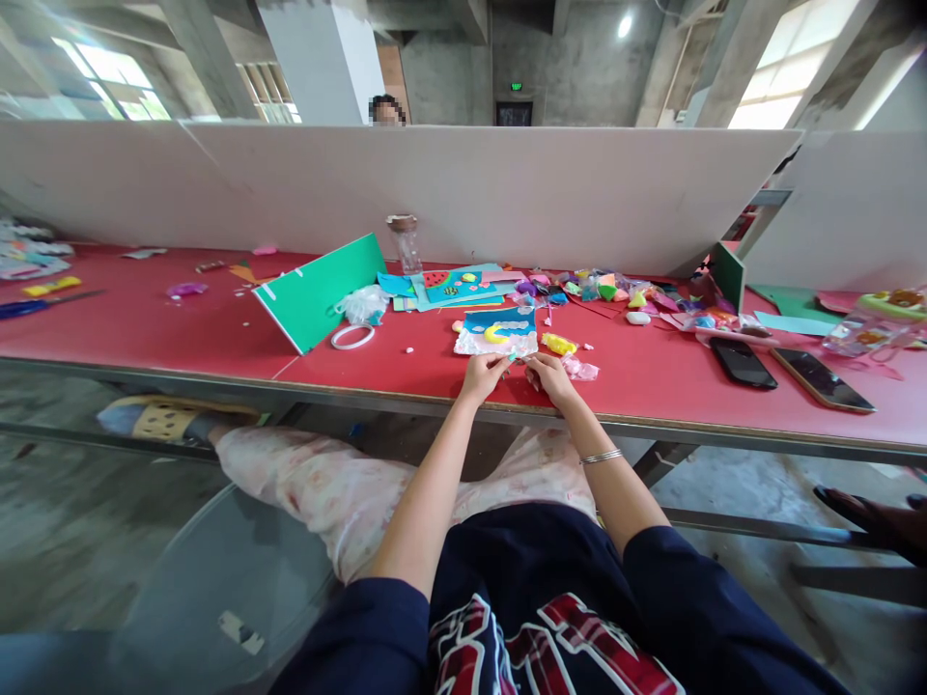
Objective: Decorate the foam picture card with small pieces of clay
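My left hand [484, 375] is closed in a pinch at the table's front edge, with a small teal piece of modelling clay [512, 357] at its fingertips. Close beside it, the fingers of my right hand [548, 376] are curled together; what they hold, if anything, is too small to make out. Just beyond both hands lies a blue card [499, 319] with a yellow clay crescent [496, 334] and a pale pink-white clay border along its lower part. A yellow clay packet [559, 345] and a crumpled pink wrapper [579, 368] lie to the right of the card.
Behind the card lies a sheet with a watermelon picture [438, 280]. Many coloured clay packets [608, 290] spread rightward, then two phones [744, 363]. At left are a propped green board [319, 299], a white ring [352, 336] and a glass jar [406, 246]. A white partition [435, 193] stands behind.
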{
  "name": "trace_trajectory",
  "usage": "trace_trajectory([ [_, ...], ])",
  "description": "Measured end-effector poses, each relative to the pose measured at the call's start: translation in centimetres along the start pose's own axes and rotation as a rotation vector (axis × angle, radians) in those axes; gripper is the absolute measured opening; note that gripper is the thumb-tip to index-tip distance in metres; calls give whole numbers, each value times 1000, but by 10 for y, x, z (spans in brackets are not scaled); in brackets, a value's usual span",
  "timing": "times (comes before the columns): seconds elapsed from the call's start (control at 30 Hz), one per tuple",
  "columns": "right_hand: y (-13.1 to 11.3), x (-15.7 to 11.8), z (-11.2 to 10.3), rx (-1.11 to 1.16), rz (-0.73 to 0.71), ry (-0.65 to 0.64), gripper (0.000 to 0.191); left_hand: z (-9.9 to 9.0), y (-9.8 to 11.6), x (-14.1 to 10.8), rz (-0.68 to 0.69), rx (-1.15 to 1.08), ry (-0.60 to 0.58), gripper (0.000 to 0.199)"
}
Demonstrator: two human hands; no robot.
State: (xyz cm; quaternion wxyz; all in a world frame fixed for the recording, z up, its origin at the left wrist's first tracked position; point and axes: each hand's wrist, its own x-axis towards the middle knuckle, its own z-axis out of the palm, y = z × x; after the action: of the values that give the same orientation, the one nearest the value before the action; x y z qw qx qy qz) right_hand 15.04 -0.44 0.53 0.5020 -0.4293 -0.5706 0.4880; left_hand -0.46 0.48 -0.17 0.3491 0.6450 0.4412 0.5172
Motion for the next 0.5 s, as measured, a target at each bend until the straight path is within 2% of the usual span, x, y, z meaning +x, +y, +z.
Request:
trace_trajectory([
  [0.27,-1,0,1,-11,-5,3,20,-1,-3,1,-19,13,10,31],
  [0.5,-1,0,0,-8,-1,3,21,2,-6,4,-50,-99,68,24],
])
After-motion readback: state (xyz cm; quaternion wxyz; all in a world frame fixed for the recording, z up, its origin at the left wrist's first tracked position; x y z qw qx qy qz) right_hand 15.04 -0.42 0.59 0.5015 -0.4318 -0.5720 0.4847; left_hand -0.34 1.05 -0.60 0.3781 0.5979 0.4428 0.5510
